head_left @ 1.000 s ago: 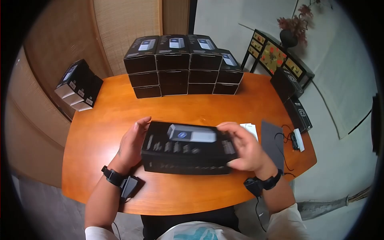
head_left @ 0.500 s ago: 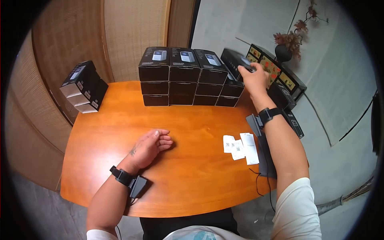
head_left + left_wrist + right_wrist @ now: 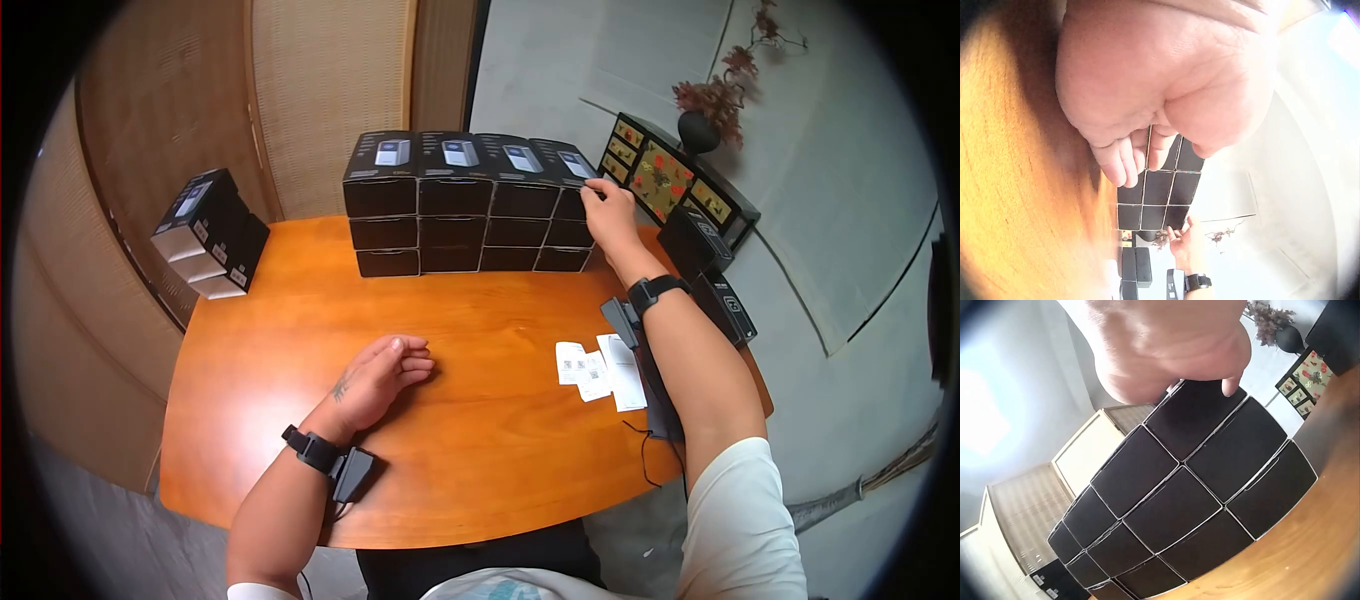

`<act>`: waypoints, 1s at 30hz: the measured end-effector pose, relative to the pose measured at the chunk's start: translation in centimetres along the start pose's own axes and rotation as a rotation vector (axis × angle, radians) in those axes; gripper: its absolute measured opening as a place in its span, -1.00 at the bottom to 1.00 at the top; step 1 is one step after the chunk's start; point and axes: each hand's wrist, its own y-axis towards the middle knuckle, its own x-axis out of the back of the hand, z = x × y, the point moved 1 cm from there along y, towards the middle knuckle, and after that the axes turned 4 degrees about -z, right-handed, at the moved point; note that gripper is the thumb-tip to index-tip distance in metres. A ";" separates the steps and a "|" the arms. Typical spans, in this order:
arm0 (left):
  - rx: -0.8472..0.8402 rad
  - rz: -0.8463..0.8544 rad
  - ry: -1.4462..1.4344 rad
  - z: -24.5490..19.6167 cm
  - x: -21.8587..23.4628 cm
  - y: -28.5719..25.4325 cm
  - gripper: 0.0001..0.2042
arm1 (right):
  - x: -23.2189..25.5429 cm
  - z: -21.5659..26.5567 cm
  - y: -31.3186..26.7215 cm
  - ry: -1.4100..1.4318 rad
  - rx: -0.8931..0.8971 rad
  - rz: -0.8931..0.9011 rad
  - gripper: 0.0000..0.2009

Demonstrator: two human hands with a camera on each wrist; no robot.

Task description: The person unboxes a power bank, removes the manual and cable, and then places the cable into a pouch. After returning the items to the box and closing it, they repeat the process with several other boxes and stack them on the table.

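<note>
Black printed cartons (image 3: pixel 455 200) stand in a wide, several-high stack at the back of the table. My right hand (image 3: pixel 612 215) is at the near right corner of the top right box (image 3: pixel 555 158), its fingertips right at the edge. In the right wrist view, the palm hides part of that box's upper edge, and one fingertip (image 3: pixel 1230 386) hangs beside its dark end (image 3: pixel 1194 422). My left hand (image 3: pixel 378 380) rests on its side on the table, palm inward, fingers relaxed and holding nothing; the left wrist view shows the bare palm (image 3: pixel 1166 75).
A smaller pile of similar boxes (image 3: pixel 210 230) stands at the left edge of the wooden table (image 3: pixel 480 440). White paper slips (image 3: pixel 625 375) lie on the right. Beyond them are more dark boxes (image 3: pixel 695 240), a painted cabinet (image 3: pixel 665 180) and a vase (image 3: pixel 698 132).
My right hand has carried the box from in front of me to the stack's top right, where it now sits level with its neighbours. My left hand has let go and come to rest.
</note>
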 end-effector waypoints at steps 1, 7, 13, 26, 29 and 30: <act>0.000 0.006 -0.015 0.1 0.1 0.0 -0.64 | 0.0 -0.4 0.1 0.023 0.003 0.000 -0.64; -0.059 0.022 -0.025 0.1 0.3 -0.4 -0.64 | 2.0 -1.7 -2.3 0.084 0.208 -0.123 -0.51; -0.052 -0.027 0.103 -0.2 0.0 -0.9 -0.61 | 13.0 -8.6 -4.5 -0.322 0.330 -0.134 -0.59; -0.049 -0.078 0.133 -0.6 -0.9 -1.1 -0.65 | 27.4 -30.3 -7.8 -0.323 -0.444 0.019 -0.10; -0.037 -0.080 0.113 -0.5 -0.5 -1.1 -0.65 | 27.8 -29.1 -7.6 -0.451 -0.372 -0.014 -0.13; -0.036 -0.069 0.101 -0.5 -0.4 -1.1 -0.66 | 28.0 -29.2 -7.3 -0.489 -0.311 -0.075 -0.18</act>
